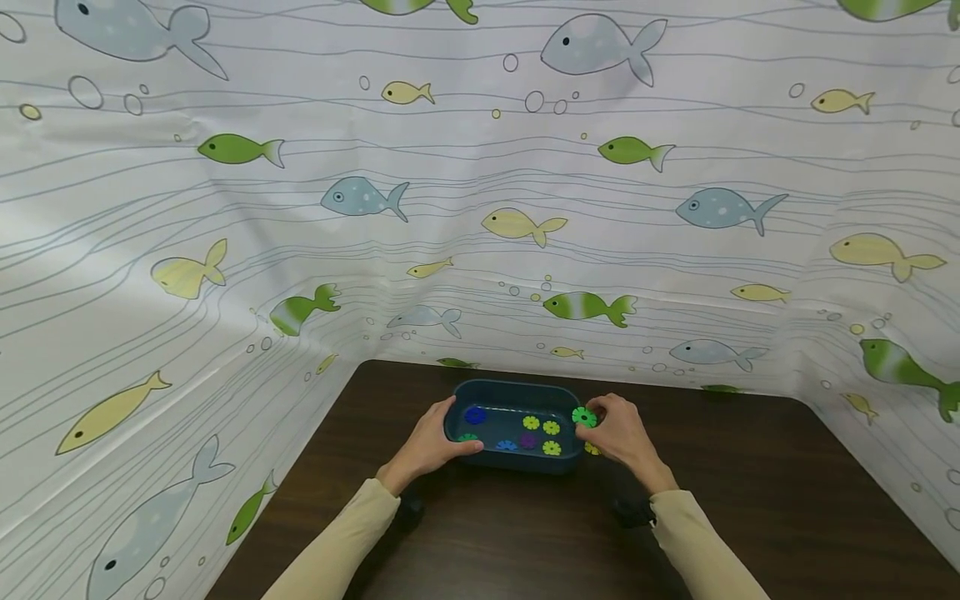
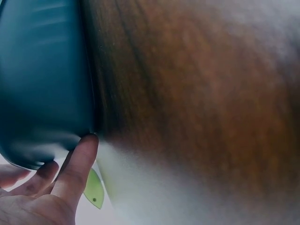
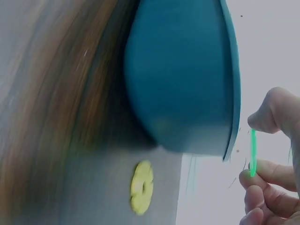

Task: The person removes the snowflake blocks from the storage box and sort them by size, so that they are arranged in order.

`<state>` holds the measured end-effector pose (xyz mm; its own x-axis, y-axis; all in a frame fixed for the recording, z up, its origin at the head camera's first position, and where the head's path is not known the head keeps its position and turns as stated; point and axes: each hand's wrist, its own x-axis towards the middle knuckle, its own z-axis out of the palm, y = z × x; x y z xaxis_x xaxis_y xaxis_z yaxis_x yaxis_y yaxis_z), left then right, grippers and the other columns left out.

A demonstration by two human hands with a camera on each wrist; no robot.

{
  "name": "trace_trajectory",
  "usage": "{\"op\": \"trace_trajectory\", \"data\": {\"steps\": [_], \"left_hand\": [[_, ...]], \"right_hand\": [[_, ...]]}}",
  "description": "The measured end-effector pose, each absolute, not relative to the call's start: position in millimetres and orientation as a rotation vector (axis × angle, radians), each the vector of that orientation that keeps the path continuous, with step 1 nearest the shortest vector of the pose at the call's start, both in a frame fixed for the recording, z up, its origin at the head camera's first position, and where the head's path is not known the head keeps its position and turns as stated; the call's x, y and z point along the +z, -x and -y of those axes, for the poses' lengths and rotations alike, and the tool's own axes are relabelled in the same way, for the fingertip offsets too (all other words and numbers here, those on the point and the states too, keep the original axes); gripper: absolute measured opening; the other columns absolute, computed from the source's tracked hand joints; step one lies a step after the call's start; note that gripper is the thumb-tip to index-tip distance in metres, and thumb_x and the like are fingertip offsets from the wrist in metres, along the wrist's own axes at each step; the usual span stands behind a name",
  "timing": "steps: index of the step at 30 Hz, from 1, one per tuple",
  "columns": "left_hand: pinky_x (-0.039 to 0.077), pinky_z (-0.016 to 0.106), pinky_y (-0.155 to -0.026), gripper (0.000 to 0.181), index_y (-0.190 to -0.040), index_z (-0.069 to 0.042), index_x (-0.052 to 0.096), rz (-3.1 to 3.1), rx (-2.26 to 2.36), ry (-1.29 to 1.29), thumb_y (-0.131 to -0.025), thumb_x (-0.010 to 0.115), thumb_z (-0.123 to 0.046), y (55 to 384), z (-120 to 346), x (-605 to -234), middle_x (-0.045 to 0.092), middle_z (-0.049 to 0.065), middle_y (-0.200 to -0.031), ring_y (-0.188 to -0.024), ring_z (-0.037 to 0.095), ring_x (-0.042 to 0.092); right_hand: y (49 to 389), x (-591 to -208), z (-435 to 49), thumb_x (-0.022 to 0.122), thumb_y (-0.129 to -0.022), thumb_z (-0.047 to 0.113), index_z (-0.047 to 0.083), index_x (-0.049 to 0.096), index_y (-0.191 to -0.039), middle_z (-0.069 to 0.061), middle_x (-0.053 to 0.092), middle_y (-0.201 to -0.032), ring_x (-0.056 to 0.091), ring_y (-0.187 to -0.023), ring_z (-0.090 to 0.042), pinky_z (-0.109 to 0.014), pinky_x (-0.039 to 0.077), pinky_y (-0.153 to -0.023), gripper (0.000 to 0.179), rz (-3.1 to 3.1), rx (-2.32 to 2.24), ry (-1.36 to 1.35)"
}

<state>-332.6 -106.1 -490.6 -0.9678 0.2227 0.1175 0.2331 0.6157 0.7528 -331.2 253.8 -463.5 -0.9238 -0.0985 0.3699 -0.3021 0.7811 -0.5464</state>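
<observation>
A dark blue plastic basin (image 1: 517, 463) sits on the table with several notched, flower-shaped plastic discs inside: yellow, blue, purple and green ones. My left hand (image 1: 431, 442) holds the basin's left end, its thumb over the near rim. In the left wrist view, that hand's fingers (image 2: 77, 173) press against the basin's outer wall. At the right end, my right hand (image 1: 618, 429) pinches a bright green notched disc (image 1: 583, 417) between thumb and fingers. From the right wrist view the green disc (image 3: 253, 152) appears edge-on, outside the basin rim. A yellow disc (image 3: 141, 187) lies on the table beside the basin.
The dark wood-grain table (image 1: 750, 483) extends around the basin on all sides. White sheeting printed with fish (image 1: 588, 307) stands behind the table and along its left and right sides.
</observation>
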Motion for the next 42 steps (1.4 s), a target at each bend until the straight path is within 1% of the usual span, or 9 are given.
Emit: {"op": "trace_trajectory", "data": {"steps": [8, 17, 25, 30, 34, 42], "left_hand": [[0.044, 0.075, -0.119, 0.115, -0.169, -0.001, 0.034, 2.819, -1.291, 0.386, -0.084, 0.087, -0.059, 333.5, 108.2, -491.8, 0.042, 0.028, -0.170, -0.151, 0.051, 0.049], [0.043, 0.074, -0.121, 0.113, -0.169, -0.002, 0.034, 2.828, -1.290, 0.378, -0.085, 0.087, -0.057, 334.6, 108.4, -491.8, 0.040, 0.028, -0.171, -0.153, 0.052, 0.046], [0.043, 0.073, -0.121, 0.114, -0.169, -0.002, 0.033, 2.822, -1.309, 0.387, -0.086, 0.087, -0.057, 333.2, 107.7, -491.5, 0.041, 0.028, -0.171, -0.152, 0.050, 0.048], [0.041, 0.074, -0.123, 0.114, -0.170, -0.002, 0.032, 2.830, -1.298, 0.399, -0.087, 0.087, -0.057, 334.0, 108.2, -491.3, 0.038, 0.028, -0.172, -0.156, 0.052, 0.044], [0.039, 0.074, -0.124, 0.114, -0.171, -0.002, 0.030, 2.835, -1.282, 0.405, -0.087, 0.087, -0.056, 334.0, 108.6, -491.9, 0.036, 0.028, -0.173, -0.158, 0.053, 0.041], [0.040, 0.075, -0.123, 0.115, -0.170, -0.002, 0.030, 2.829, -1.265, 0.416, -0.087, 0.087, -0.057, 334.6, 107.3, -491.7, 0.037, 0.029, -0.173, -0.156, 0.052, 0.042]], "right_hand": [[328.8, -473.6, -277.6, 0.082, -0.087, 0.015, -0.007, 0.077, -0.113, -0.021, 0.072, -0.107, 0.065, -0.085, -0.023, -0.034, 0.057, -0.075, 0.034, 2.685, 0.879, -0.261], [329.4, -486.0, -297.0, 0.082, -0.087, 0.017, -0.008, 0.076, -0.113, -0.020, 0.072, -0.105, 0.065, -0.087, -0.024, -0.037, 0.057, -0.076, 0.037, 2.721, 0.845, -0.241], [330.1, -496.0, -309.9, 0.083, -0.084, 0.019, -0.010, 0.075, -0.114, -0.024, 0.073, -0.108, 0.064, -0.088, -0.026, -0.043, 0.059, -0.078, 0.042, 2.779, 0.853, -0.192], [331.6, -500.9, -314.9, 0.081, -0.087, 0.019, -0.012, 0.073, -0.117, -0.027, 0.071, -0.113, 0.064, -0.089, -0.027, -0.046, 0.061, -0.080, 0.044, 2.814, 0.880, -0.194], [333.0, -504.9, -316.3, 0.082, -0.088, 0.019, -0.012, 0.072, -0.118, -0.026, 0.070, -0.113, 0.063, -0.090, -0.027, -0.049, 0.061, -0.083, 0.044, 2.839, 0.874, -0.182], [335.2, -507.1, -317.0, 0.085, -0.087, 0.018, -0.011, 0.073, -0.115, -0.024, 0.070, -0.110, 0.066, -0.094, -0.029, -0.054, 0.061, -0.087, 0.042, 2.875, 0.828, -0.189]]}}
